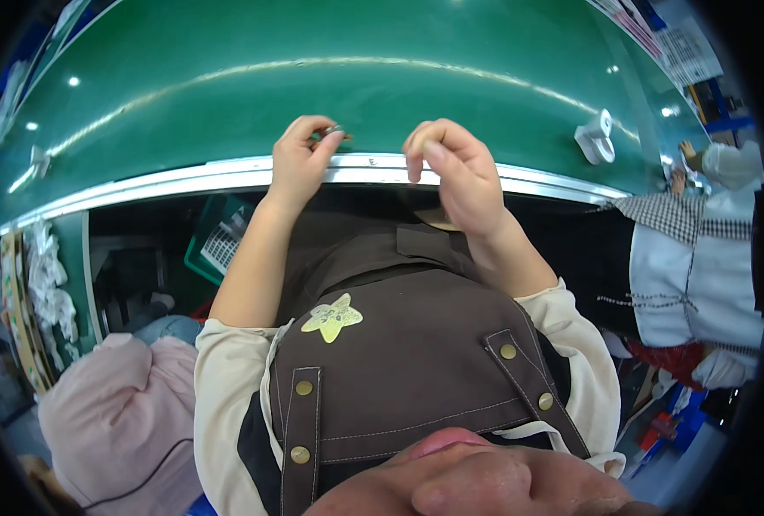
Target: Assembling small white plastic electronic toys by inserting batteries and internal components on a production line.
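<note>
My left hand (300, 162) is closed just above the near edge of the green tabletop (356, 99). Between its thumb and forefinger is a small dark, shiny metallic piece (334, 130), too small to name. A little to the right, my right hand (461, 176) is raised over the same edge with its fingers curled and the thumb against the forefinger. Whatever that pinch holds, if anything, is hidden. The two hands are apart from each other.
A silver metal strip (365, 168) edges the table. A white fixture (596, 136) stands on the right, another white one (38, 162) on the left. Under the table is a green basket (199, 249). People sit close by: a pink garment (124, 413) left, a checked apron (683, 215) right.
</note>
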A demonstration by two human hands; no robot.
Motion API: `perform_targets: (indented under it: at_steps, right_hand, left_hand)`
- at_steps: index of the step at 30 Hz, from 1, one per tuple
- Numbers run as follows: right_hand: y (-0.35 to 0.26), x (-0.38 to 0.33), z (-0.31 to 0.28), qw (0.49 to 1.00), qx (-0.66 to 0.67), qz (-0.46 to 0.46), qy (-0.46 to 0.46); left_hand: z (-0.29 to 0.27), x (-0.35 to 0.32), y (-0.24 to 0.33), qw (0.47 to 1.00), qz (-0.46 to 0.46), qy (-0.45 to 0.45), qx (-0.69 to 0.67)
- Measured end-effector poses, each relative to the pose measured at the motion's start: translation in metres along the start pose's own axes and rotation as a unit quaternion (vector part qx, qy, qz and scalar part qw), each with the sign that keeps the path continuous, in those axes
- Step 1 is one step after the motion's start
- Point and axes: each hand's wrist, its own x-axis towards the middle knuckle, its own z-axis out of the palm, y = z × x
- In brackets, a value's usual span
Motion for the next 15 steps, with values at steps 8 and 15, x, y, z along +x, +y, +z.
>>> perform_targets:
  at_steps: [8,15]
  right_hand:
    - [-0.087,-0.002,0.045,0.869,0.301,-0.209,-0.333]
    - [-0.094,-0.008,0.051,0.856,0.334,-0.216,-0.329]
  left_hand:
    - [0.001,-0.006,0.008,0.989,0.059,-0.039,0.126]
    - [0.008,-0.010,0.017,0.992,0.050,-0.030,0.116]
